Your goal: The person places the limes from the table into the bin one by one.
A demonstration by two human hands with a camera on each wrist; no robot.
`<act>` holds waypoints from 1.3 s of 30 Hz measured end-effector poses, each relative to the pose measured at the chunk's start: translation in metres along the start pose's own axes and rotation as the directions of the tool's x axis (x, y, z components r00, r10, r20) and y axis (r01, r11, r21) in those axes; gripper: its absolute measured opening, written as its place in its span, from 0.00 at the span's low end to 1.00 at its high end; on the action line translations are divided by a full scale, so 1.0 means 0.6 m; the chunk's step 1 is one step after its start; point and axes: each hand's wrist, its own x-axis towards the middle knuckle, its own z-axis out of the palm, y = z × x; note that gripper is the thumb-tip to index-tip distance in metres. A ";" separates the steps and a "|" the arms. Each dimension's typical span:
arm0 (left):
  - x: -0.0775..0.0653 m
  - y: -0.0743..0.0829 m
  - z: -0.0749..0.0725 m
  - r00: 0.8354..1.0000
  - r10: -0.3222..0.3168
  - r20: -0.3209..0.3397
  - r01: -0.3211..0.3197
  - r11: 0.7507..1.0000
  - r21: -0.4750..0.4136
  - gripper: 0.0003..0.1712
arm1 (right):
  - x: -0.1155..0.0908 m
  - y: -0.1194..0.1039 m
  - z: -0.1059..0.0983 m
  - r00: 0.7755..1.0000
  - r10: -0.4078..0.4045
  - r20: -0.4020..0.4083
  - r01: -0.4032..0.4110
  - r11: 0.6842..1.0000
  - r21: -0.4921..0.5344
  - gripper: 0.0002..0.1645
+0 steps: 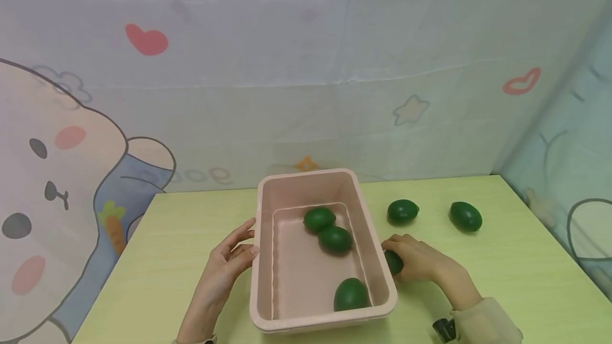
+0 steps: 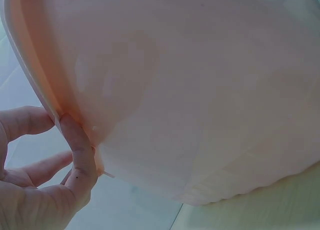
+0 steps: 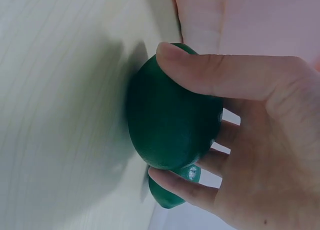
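Observation:
A pink plastic bin [image 1: 263, 323] stands on the table with three green limes inside: two touching near its middle, a lime [image 1: 351, 295] by the near wall. My left hand [image 1: 224, 264] is at the bin's left side; in the left wrist view its thumb and a finger pinch the rim [image 2: 37, 85]. Beside the bin's right wall, my right hand [image 1: 418, 259] grips another lime [image 3: 172, 115] between thumb and fingers, low over the tabletop. The hand partly hides this lime in the head view.
Two more limes lie on the table right of the bin, one lime [image 1: 402, 212] nearer it and another lime [image 1: 466, 216] farther right. A printed cloth [image 1: 287, 121] hangs behind the light green table [image 1: 201, 222].

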 end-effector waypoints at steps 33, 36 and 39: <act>0.000 -0.001 0.002 1.000 0.007 -0.011 -0.007 1.000 0.003 0.34 | -0.005 0.011 -0.005 0.998 -0.002 -0.057 0.000 0.999 -0.034 0.33; 0.001 -0.002 0.001 1.000 0.008 -0.012 -0.008 1.000 0.003 0.34 | -0.008 0.013 -0.007 0.997 -0.003 -0.072 0.001 0.999 -0.035 0.35; 0.000 -0.002 0.001 1.000 0.012 -0.010 -0.012 1.000 0.005 0.34 | -0.012 0.014 -0.011 0.996 -0.007 -0.088 0.004 0.999 -0.036 0.37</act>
